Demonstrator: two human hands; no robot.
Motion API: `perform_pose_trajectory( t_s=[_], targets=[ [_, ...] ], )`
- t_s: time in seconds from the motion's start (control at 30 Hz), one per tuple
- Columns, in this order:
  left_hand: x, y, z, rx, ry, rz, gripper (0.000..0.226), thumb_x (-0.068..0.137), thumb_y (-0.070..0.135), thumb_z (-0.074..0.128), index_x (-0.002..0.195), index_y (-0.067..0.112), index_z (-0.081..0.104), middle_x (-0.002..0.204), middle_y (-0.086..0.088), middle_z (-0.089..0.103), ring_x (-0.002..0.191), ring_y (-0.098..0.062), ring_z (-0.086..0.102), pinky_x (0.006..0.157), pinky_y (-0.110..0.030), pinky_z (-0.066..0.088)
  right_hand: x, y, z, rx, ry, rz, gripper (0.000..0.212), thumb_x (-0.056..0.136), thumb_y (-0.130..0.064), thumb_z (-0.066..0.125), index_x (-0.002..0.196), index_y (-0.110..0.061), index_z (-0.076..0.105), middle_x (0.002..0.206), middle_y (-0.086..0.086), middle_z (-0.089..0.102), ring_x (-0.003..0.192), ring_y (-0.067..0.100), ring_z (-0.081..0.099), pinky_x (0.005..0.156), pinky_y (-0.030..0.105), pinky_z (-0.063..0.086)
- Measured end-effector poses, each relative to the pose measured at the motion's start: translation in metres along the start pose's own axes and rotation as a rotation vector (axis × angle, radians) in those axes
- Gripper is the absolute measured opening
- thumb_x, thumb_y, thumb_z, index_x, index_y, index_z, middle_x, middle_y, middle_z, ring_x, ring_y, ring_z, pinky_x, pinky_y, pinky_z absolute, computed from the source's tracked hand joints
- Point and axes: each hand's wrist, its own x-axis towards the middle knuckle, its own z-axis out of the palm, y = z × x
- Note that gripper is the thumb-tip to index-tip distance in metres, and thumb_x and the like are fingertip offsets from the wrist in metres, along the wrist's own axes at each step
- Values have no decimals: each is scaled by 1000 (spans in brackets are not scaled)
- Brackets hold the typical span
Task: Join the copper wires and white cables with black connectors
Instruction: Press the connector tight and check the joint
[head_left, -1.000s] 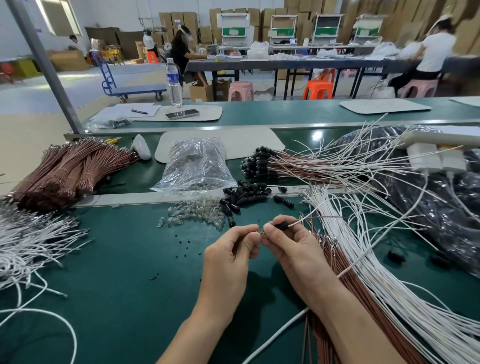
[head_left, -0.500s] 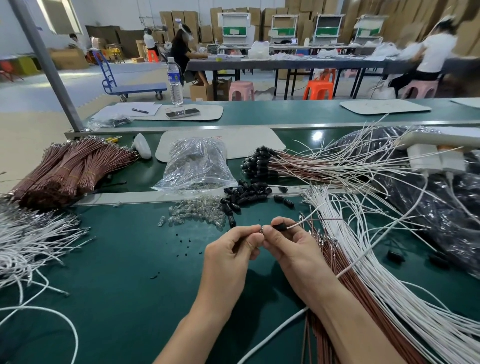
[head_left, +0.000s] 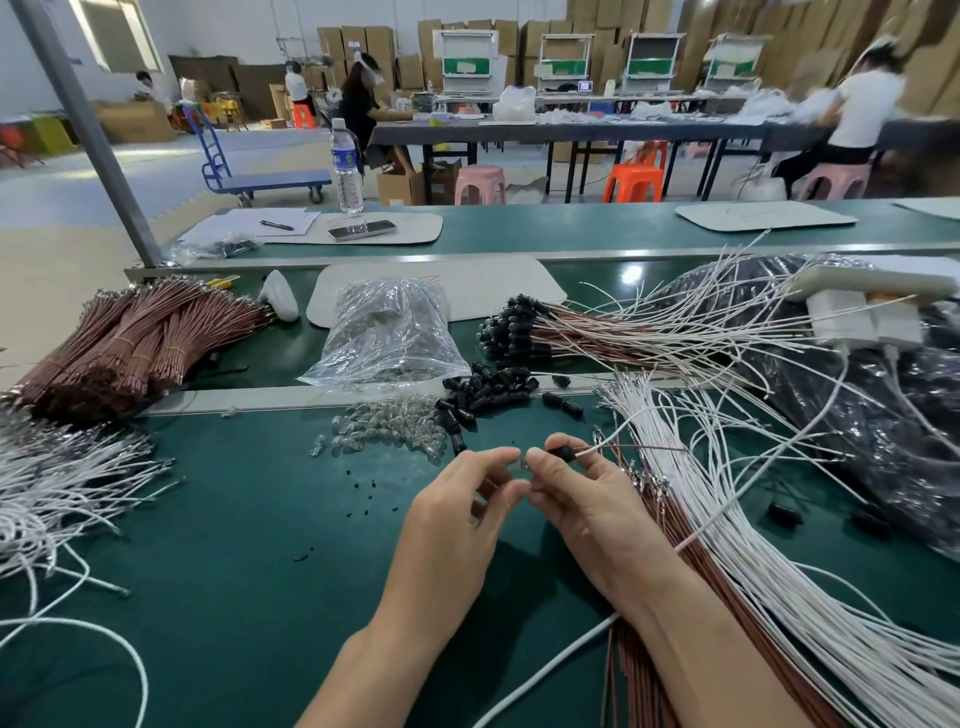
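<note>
My right hand (head_left: 582, 499) pinches a black connector (head_left: 562, 453) above the green table; a white cable (head_left: 618, 431) and a copper wire (head_left: 649, 447) run out of it to the right. My left hand (head_left: 457, 514) meets it fingertip to fingertip, pinching something small at the connector's left end; I cannot tell what. Loose black connectors (head_left: 483, 389) lie just beyond, beside small clear glass bulbs (head_left: 389, 426). White cables (head_left: 727, 519) and copper wires (head_left: 670, 530) fan out at my right.
Bundled copper wires (head_left: 130, 343) lie far left, loose white cables (head_left: 52, 493) below them. A clear bag (head_left: 387, 332) sits centre. Finished wires with black connectors (head_left: 509, 332) lie behind. A black plastic bag (head_left: 857, 415) and white power strip (head_left: 872, 280) are at right.
My hands stay together at the connector with only slight finger shifts; the connector and its two wires tilt a little.
</note>
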Motion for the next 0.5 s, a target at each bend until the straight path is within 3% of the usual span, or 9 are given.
perform_pose_trajectory(
  t_s=[0.27,0.5],
  targets=[
    [0,-4,1,-110,77,-43,16,90,18,76,101,28,74,92,23,73,86,-2,69,68,-11,46,-3,2,1,-14,4,34,41,53,-14,85,90,-14,68,75,6,71,64,13,70,59,19,56],
    [2,-1,1,-124,71,-21,7,94,29,68,100,33,70,91,19,72,83,-6,68,68,-13,48,-4,2,5,92,-33,112,33,66,-5,77,96,-9,65,79,8,72,65,13,71,60,20,57]
  ],
)
